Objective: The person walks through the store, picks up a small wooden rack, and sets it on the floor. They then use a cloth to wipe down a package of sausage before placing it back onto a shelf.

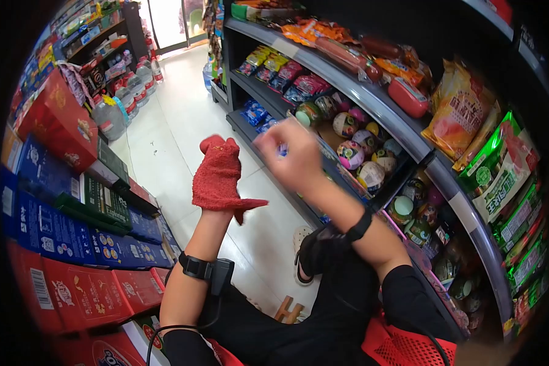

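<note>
A red cloth [216,177] is wrapped over my left hand [218,160], covering its fingers, with a loose corner hanging by the wrist. To its right, my right hand [290,152] is raised before the lower shelves, blurred by motion. Its fingers look curled, and a small blue and white spot shows between them; what it is cannot be made out. The two hands are apart. Behind my right hand, round patterned balls [351,154] and blue packets [256,114] sit on a low shelf.
Store shelves [372,91] with snack bags [460,110] run along the right. Stacked red boxes [85,293] and blue boxes [49,165] line the left. Large water bottles [110,116] stand on the floor [165,122] ahead. A red plastic seat [402,348] is below me.
</note>
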Action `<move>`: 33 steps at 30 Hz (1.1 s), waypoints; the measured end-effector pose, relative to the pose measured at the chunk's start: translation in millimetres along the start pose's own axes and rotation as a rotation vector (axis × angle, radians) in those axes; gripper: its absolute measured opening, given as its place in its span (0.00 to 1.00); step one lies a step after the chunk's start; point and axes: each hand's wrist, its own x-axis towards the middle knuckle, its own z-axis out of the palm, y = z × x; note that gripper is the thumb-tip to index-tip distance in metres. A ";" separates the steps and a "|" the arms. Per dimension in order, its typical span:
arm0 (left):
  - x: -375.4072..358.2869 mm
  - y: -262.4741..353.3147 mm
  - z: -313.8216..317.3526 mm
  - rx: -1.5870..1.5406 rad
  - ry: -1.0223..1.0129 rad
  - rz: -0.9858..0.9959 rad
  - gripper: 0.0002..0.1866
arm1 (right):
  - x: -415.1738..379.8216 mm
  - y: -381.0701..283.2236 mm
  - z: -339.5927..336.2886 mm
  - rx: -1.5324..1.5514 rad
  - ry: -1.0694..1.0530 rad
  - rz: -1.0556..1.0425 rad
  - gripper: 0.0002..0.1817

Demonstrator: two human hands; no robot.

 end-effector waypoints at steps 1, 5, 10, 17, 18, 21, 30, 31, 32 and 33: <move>3.3 10.5 -10.1 0.095 -0.002 -0.002 0.12 | 25.2 17.2 -11.1 -0.165 0.163 -0.106 0.05; 1.2 -1.0 -18.3 0.464 0.063 0.220 0.14 | 109.6 60.0 -74.4 -0.910 0.251 -0.198 0.16; 6.2 30.2 -48.3 0.633 -0.063 0.412 0.14 | 136.8 117.3 -99.0 -1.044 -0.108 0.079 0.25; 5.5 46.2 -66.1 0.421 -0.106 0.440 0.15 | 125.0 55.8 -75.6 -0.872 0.253 -0.184 0.28; 6.3 38.6 -59.2 0.418 -0.057 0.401 0.15 | 119.3 37.7 -67.7 -0.675 0.251 -0.112 0.27; 9.3 9.7 -45.6 0.462 0.117 0.409 0.13 | 82.6 -19.9 -38.8 0.039 -0.019 0.333 0.25; -46.5 -54.5 -15.6 -1.232 -0.183 -0.286 0.19 | -54.7 -31.4 53.6 0.974 -0.701 0.881 0.22; -43.8 -48.1 -23.6 -1.147 -0.153 -0.270 0.20 | -50.3 -26.7 51.2 1.054 -0.783 1.011 0.22; -44.6 -43.3 -31.3 -1.135 -0.160 -0.265 0.20 | -47.3 -22.8 48.3 1.130 -0.870 1.148 0.22; -45.3 -38.4 -39.1 -1.124 -0.167 -0.261 0.21 | -44.6 -22.5 44.0 1.260 -0.913 1.199 0.23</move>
